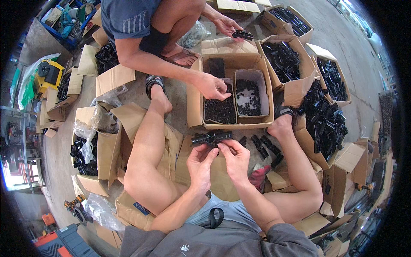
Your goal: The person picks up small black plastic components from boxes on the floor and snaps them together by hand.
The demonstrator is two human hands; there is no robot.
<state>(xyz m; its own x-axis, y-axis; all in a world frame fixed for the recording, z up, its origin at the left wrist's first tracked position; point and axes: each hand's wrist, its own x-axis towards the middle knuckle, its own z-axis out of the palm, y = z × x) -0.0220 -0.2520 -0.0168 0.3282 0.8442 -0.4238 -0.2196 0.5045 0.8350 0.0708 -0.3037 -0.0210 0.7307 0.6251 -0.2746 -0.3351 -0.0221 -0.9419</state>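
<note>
Between my legs I hold up a black tubular part (pixel 222 136), lying crosswise with a narrower joint in its middle. My left hand (pixel 199 165) pinches it from below near that joint. Thumb and fingers of my right hand (pixel 236 159) close on it just to the right. Beyond it stands an open cardboard box (pixel 195 105) with two inner trays of small black pieces (pixel 220 112). Several loose black tubular parts (pixel 259 147) lie to the right of my right hand, beside a reddish cloth (pixel 258 177).
Across from me a person squats, one hand (pixel 212 87) over the small pieces, the other (pixel 227 25) holding a similar black part. Boxes of black parts (pixel 323 122) crowd the right; more boxes (pixel 85 156) stand left. A power tool (pixel 78 210) lies lower left.
</note>
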